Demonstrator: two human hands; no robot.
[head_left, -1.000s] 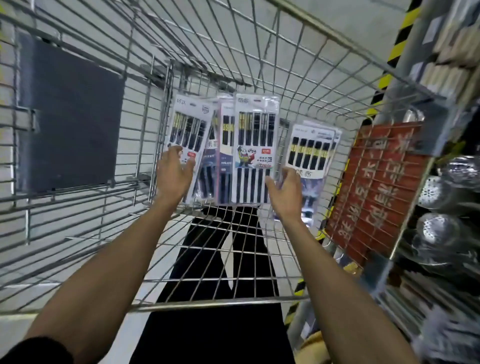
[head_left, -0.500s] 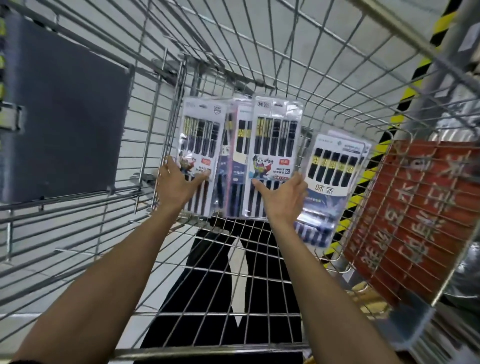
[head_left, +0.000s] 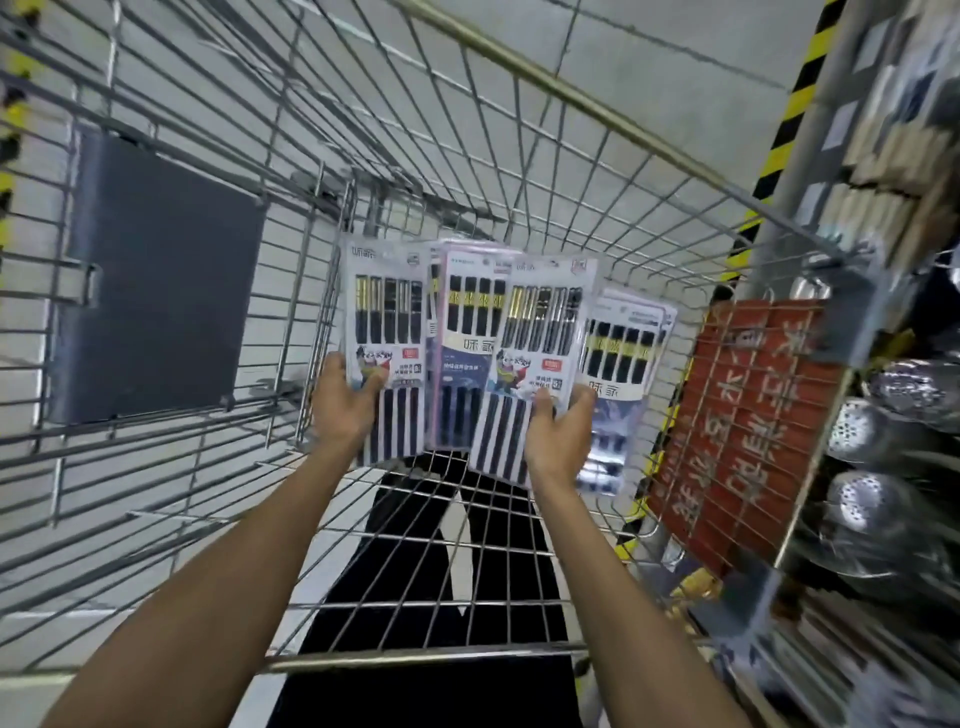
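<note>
With the chopstick packs (head_left: 464, 332) in the cart (head_left: 571, 110), the left hand (head_left: 344, 413) grips the end pack (head_left: 387, 317) and the right hand (head_left: 558, 441) a tilted pack (head_left: 540, 338), probably left to straighten.

You have four flat, clear packs of black chopsticks standing on end in the wire cart (head_left: 415, 661); the leftmost pack (head_left: 387, 322), with gold-tipped sticks and a cartoon label, stands upright, pinched at its lower left edge by your left hand (head_left: 345, 413); the purple pack (head_left: 465, 358) sits just behind it; the third pack (head_left: 543, 332) tilts top-right, held low by your right hand (head_left: 558, 444); the fourth pack (head_left: 626, 358), yellow-banded, stands behind it.
</note>
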